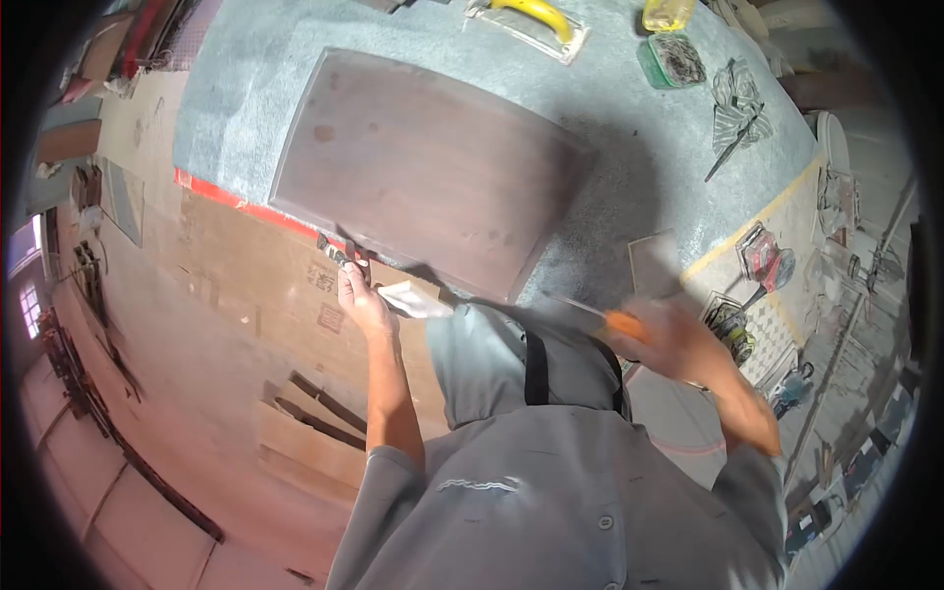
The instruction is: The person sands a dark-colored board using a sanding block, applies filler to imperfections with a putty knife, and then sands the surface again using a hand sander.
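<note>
"How's the left hand set?"
"Its grip is curled around a small metal piece, near the board's close edge."
"And the right hand?"
"Blurred, its grip wrapped round an orange-handled tool, shaft pointing toward the board's near corner."
"Where's the board?"
"Flat on the blue-topped bench, the green tub well apart, off to its right."

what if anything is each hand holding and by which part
The right hand holds a screwdriver-like tool by its orange handle. The left hand holds a small metallic object, too unclear to name, apparently by its near end.
</note>
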The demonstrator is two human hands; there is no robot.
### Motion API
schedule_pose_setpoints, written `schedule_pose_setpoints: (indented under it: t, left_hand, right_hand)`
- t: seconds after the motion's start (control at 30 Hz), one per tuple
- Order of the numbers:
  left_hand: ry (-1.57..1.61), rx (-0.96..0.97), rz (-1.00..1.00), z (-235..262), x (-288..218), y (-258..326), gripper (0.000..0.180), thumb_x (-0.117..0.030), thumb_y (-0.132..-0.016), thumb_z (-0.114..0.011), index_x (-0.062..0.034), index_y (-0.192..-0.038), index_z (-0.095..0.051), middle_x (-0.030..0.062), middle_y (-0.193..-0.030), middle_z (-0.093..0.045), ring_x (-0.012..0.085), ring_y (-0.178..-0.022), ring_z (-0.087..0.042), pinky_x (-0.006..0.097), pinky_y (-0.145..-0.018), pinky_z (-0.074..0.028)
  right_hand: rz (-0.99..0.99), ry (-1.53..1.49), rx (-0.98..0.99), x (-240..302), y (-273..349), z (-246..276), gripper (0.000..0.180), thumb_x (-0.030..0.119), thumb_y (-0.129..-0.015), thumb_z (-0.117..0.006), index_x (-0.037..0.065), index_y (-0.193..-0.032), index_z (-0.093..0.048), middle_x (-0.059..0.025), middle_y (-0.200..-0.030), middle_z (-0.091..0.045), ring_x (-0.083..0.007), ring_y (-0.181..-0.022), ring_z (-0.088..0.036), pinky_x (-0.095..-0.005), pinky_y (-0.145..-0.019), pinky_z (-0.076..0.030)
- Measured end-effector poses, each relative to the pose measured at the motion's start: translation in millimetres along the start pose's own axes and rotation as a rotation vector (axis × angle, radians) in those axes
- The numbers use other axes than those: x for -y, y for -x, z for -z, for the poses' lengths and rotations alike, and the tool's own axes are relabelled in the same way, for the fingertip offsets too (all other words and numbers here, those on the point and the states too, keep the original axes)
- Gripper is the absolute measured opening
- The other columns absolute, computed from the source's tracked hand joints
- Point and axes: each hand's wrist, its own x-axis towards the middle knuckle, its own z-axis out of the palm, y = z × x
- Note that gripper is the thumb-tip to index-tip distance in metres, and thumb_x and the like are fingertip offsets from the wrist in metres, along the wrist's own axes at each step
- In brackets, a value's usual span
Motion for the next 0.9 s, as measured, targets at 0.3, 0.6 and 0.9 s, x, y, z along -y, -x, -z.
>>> schedule_pose_setpoints:
  t: [0.3,0.6,0.9]
  left_hand:
    - [-0.114,0.003,0.107,60.0,-18.8,-19.6,0.022,-0.026,-0.119,-0.050,-0.0067,-0.113,-0.060,0.0143,-0.117,-0.078,0.0205,-0.085,-0.073,0.033,-0.076,-0.056]
    - [-0.163,-0.048,0.110,58.2,-23.4,14.9,0.022,-0.022,-0.119,-0.052,-0.0073,-0.104,-0.058,0.0004,-0.091,-0.060,0.0060,-0.071,-0.048,0.021,-0.059,-0.040]
    - [-0.275,0.125,0.058,23.8,-22.9,79.3,0.016,-0.019,-0.117,-0.058,-0.0055,-0.111,-0.064,-0.0004,-0.084,-0.061,0.0049,-0.070,-0.049,0.020,-0.060,-0.038]
  right_hand:
    - [0.180,0.190,-0.226,80.2,-201.8,32.2,0.045,0.047,-0.104,-0.071,0.002,-0.095,-0.069,-0.0232,-0.090,-0.073,-0.0468,-0.089,-0.070,-0.0552,-0.075,-0.053]
    - [-0.243,-0.285,0.047,-16.4,-89.7,64.6,0.028,0.032,-0.108,-0.071,0.004,-0.108,-0.074,-0.0005,-0.069,-0.064,-0.0112,-0.054,-0.059,-0.0293,-0.052,-0.048]
    - [-0.746,-0.636,-0.695,-332.7,235.4,122.5,0.033,0.032,-0.107,-0.075,0.004,-0.124,-0.076,-0.0014,-0.110,-0.075,-0.0103,-0.098,-0.070,-0.0277,-0.084,-0.055]
